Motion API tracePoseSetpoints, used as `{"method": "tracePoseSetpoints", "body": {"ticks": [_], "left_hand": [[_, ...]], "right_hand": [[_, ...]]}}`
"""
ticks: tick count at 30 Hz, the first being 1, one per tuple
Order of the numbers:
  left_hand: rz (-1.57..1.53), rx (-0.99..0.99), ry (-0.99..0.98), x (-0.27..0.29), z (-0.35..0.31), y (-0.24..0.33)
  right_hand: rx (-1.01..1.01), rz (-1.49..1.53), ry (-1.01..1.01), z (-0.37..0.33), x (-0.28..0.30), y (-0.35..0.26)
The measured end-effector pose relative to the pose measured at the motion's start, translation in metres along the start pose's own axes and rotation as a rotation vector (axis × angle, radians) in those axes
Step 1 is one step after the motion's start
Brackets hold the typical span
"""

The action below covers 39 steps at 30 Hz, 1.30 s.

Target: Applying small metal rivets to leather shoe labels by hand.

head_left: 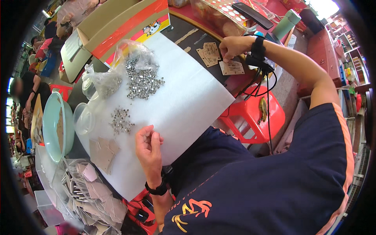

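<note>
My right hand [234, 47] reaches to the far right, its closed fingertips at the edge of a pale flat card piece [232, 68] with small marks on it. A stack of similar card pieces [208, 55] lies just left of it. My left hand [149, 148] is palm up over the white sheet [184, 90], fingers curled in; whatever they hold is hidden. Left of that hand is a small scatter of shiny studs [121, 120]. Farther off, a larger heap of silver studs [143, 80] spills from a clear plastic bag [137, 51]. Several plain card pieces [103, 153] overlap at the sheet's left edge.
A light-green basin [69, 125] and a clear tub [84, 118] stand left, with a bag full of card pieces [98, 192] nearer. At the back is an open carton [129, 29]. A red stool [258, 117] is at right. Other people are at far left.
</note>
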<state>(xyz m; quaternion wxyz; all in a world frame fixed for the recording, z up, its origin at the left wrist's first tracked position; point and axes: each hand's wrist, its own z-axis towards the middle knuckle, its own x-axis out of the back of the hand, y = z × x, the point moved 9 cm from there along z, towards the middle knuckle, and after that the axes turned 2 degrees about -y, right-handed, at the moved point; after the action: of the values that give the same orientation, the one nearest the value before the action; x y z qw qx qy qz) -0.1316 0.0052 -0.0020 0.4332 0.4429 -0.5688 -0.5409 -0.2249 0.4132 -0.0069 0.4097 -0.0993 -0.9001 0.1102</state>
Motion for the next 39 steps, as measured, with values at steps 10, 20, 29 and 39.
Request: {"method": "tracePoseSetpoints", "body": {"ticks": [10,20,29,39], "left_hand": [[0.042,0.026,-0.009,-0.002,0.0,-0.001],[0.042,0.031,0.009,-0.001,0.0,-0.004],[0.065,0.041,-0.001,-0.004,0.001,-0.002],[0.059,0.045,0.001,-0.001,0.0,-0.007]], "right_hand": [[0.112,0.221,0.438,-0.047,-0.009,0.001],[0.079,0.366,0.375,-0.031,-0.01,0.015],[-0.109,0.552,0.106,-0.013,-0.014,0.027],[0.133,0.199,0.539,-0.041,-0.003,-0.01]]}}
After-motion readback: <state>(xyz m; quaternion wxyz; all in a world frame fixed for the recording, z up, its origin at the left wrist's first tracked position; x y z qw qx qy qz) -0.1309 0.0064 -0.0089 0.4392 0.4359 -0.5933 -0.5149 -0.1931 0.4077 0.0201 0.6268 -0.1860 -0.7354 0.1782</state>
